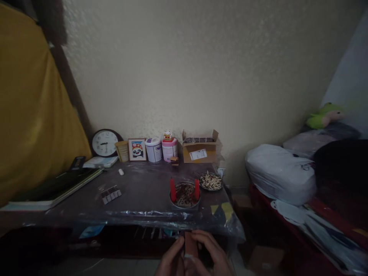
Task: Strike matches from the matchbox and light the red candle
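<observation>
Object [191,244], brown, was held between left hand [171,256] and right hand [214,251], both grips narrow, near the table's [143,184] front edge; handling it seemed the step; the next move probably called for steadiness.

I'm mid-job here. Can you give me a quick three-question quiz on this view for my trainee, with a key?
1. How many red candles stand upright at the round bowl?
2. True or false: the framed panda picture stands between the round clock and the cardboard box.
3. What colour is the flat piece held between the left fingers and the right fingers?

Key:
1. Two.
2. True.
3. Brown.
</observation>
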Available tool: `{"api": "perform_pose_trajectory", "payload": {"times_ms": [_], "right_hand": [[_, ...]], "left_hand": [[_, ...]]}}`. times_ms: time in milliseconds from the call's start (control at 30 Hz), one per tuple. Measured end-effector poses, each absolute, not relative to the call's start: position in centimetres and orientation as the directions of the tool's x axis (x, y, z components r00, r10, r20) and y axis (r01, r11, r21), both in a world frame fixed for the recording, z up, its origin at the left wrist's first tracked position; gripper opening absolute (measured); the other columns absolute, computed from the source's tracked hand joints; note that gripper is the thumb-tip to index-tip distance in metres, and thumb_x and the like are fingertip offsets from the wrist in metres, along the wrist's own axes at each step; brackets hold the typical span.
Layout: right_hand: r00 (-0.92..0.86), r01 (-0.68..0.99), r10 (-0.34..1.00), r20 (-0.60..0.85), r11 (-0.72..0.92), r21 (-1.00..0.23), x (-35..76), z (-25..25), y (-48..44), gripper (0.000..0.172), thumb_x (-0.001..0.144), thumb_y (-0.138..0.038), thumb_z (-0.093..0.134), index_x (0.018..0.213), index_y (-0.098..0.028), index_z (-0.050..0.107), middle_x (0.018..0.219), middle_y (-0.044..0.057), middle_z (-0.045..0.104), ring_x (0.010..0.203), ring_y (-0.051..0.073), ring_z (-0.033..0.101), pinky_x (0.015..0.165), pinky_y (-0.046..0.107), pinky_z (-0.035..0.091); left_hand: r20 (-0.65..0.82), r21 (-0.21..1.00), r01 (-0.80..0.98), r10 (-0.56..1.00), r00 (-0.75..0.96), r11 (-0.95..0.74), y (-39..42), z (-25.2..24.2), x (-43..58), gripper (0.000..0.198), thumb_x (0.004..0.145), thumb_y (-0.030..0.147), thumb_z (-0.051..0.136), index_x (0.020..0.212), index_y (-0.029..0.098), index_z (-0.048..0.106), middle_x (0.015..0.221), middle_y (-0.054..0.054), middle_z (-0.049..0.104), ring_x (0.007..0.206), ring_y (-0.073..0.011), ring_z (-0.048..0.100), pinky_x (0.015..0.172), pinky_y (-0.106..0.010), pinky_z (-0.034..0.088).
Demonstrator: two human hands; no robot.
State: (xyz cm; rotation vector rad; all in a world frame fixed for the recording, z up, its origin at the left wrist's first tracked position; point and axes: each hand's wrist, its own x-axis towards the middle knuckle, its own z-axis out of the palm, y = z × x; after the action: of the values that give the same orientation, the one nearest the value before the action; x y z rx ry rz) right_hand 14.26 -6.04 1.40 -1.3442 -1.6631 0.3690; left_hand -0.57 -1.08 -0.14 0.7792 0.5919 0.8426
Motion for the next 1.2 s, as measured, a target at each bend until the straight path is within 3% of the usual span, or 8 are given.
{"api": "perform_pose_trajectory", "payload": {"times_ms": [133, 433, 800, 1200], "right_hand": [[0.017, 0.584, 0.887, 0.462, 0.366, -0.725, 14.1, 2.4, -6.4, 0.034, 0.079, -0.020, 0.057, 0.112, -0.026, 0.055, 0.117, 0.005, 0.058, 0.109, 0.019, 0.055, 0.092, 0.029, 0.046], [0.047, 0.519, 0.881, 0.471, 0.381, -0.765, 13.5, 2.3, -6.0, 0.030, 0.081, -0.018, 0.055, 0.110, -0.024, 0.054, 0.116, 0.006, 0.055, 0.110, 0.018, 0.052, 0.094, 0.031, 0.043], [0.066, 0.514, 0.852, 0.520, 0.418, -0.749, 13.1, 1.6, -5.2, 0.030, 0.080, -0.018, 0.054, 0.110, -0.024, 0.056, 0.115, 0.007, 0.057, 0.108, 0.021, 0.053, 0.093, 0.032, 0.044], [0.071, 0.550, 0.846, 0.529, 0.409, -0.728, 13.5, 1.1, -4.8, 0.030, 0.080, -0.020, 0.054, 0.109, -0.025, 0.057, 0.115, 0.007, 0.058, 0.109, 0.021, 0.054, 0.092, 0.032, 0.045]], "left_hand": [[-0.211, 0.685, -0.433, 0.729, 0.652, 0.586, -1.1, 0.5, 0.2, 0.034, 0.070, 0.045, 0.063, 0.092, 0.019, 0.065, 0.088, -0.008, 0.069, 0.087, -0.0241, 0.064, 0.078, -0.037, 0.047], [-0.167, 0.532, -0.574, 0.742, 0.649, 0.622, -1.4, 0.8, 0.3, 0.018, 0.077, 0.030, 0.060, 0.093, 0.023, 0.061, 0.084, 0.000, 0.067, 0.073, -0.0123, 0.062, 0.075, -0.026, 0.043], [-0.223, 0.473, -0.630, 0.775, 0.591, 0.616, -1.1, 0.7, 0.8, 0.018, 0.078, 0.030, 0.060, 0.090, 0.017, 0.063, 0.078, -0.003, 0.069, 0.069, -0.0146, 0.062, 0.071, -0.028, 0.045], [-0.162, 0.440, -0.646, 0.763, 0.626, 0.624, -0.9, 0.4, 0.9, 0.013, 0.078, 0.025, 0.057, 0.087, 0.017, 0.060, 0.077, -0.004, 0.069, 0.067, -0.0146, 0.062, 0.067, -0.027, 0.043]]}}
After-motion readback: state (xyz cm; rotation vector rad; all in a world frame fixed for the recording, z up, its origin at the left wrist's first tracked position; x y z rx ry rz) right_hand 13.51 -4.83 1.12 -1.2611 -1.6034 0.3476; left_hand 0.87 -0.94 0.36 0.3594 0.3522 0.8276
